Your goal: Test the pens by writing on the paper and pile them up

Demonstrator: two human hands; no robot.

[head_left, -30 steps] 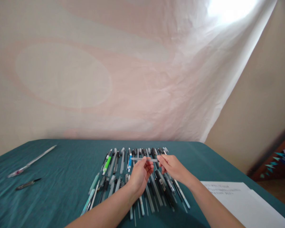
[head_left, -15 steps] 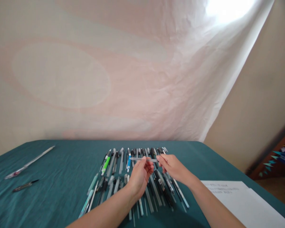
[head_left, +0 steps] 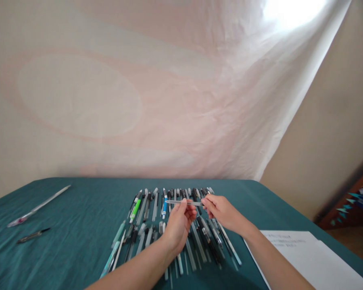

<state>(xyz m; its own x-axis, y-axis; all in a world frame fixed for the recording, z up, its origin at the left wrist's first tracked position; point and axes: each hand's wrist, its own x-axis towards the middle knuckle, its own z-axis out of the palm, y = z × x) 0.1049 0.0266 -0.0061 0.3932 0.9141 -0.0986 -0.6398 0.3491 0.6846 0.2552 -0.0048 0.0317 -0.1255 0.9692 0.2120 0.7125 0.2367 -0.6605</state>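
Holding a clear pen (head_left: 184,202) level just above the far end of the pen spread (head_left: 145,209), left hand (head_left: 178,225) pinching one end, right hand (head_left: 222,211) the other, fingers closed snug on the barrel. Mid-handling by the look of it, working or checking the ends. Calls for a steady two-sided pinch, kept up off the spread. Left of the spread on the teal worktop (head_left: 78,249): a long pale pen (head_left: 38,208), a short dark pen (head_left: 33,235). Right of the spread: white paper sheets (head_left: 305,257). Nothing blocking, only crowded pens underneath.

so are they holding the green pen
No, the left hand and right hand hold a clear pen; the green pen lies on the table.
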